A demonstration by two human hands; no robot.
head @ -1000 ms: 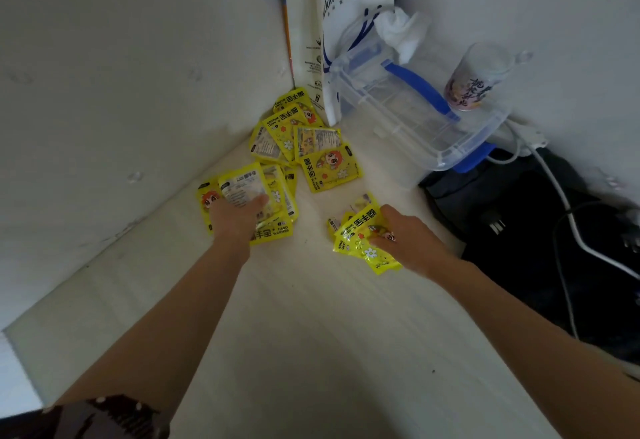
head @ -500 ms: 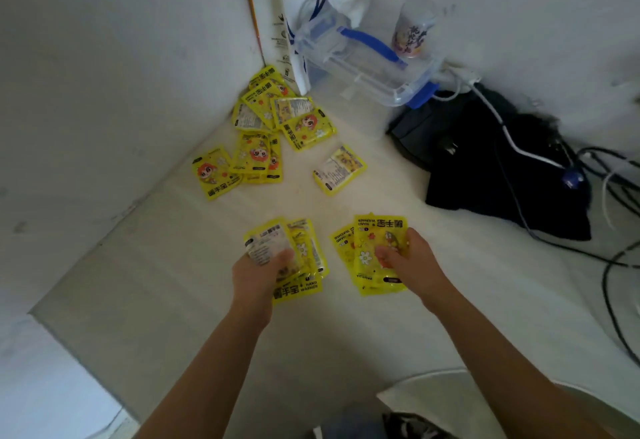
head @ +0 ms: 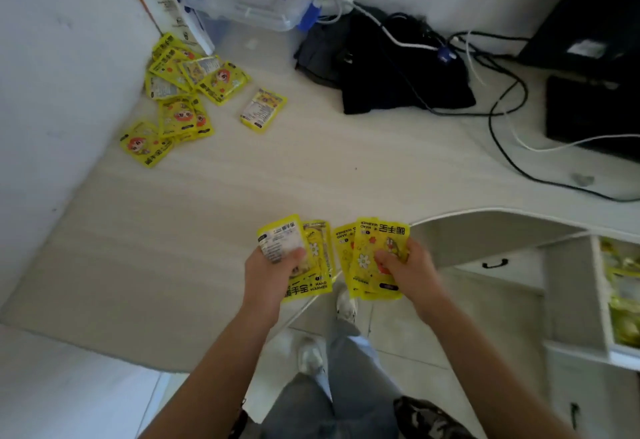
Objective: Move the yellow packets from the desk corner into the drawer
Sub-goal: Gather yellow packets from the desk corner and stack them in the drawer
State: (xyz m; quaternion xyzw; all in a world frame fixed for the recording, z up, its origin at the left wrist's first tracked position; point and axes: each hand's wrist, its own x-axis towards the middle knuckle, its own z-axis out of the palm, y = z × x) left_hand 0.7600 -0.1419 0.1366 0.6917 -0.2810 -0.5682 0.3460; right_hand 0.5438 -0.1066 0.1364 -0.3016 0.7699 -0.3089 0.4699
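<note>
A fan of hand-warmer packets (head: 304,258) is clamped in the left grip (head: 273,274); a second fan (head: 372,255) is pinched in the right grip (head: 410,272); beyond both grips, remaining yellow packets (head: 183,99) are scattered on the surface (head: 346,168); right of the right grip, an open drawer (head: 604,296) is seen.

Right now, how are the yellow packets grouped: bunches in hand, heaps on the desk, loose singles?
Held bunches: 2, the left bunch in the left hand, the right bunch in the right hand
Corner heap: 1
Lone packet: 1
Total: 4 groups
</note>
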